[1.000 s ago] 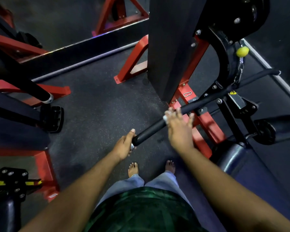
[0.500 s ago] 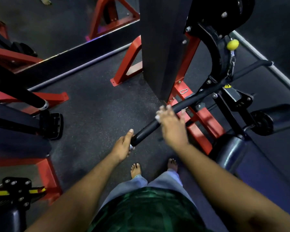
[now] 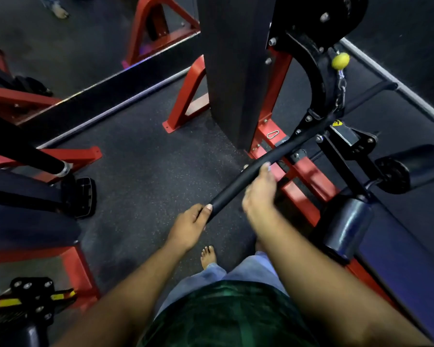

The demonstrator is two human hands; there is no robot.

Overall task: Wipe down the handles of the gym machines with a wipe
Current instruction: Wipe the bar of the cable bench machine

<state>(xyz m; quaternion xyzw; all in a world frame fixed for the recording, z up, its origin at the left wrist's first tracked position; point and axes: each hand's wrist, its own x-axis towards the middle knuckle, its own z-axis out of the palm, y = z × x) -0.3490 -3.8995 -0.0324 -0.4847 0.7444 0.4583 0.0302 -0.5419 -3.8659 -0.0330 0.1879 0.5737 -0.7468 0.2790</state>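
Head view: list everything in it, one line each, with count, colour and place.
handle bar: one, black, centre, running up and right to the machine
yellow ball: one, upper right, above a chain
carabiner: one, silver, on the red frame
weight stack cover: one, black, top centre
roller pad: one, dark, right
foot pedal: one, black, left
floor: dark, speckled
left hand: grips the bar's near end
right hand: curled over the bar; wipe not visible
bare foot: one visible, bottom centre

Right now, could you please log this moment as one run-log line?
left hand: holds bar end | right hand: curled round black handle bar | wipe: not visible | step: wiping
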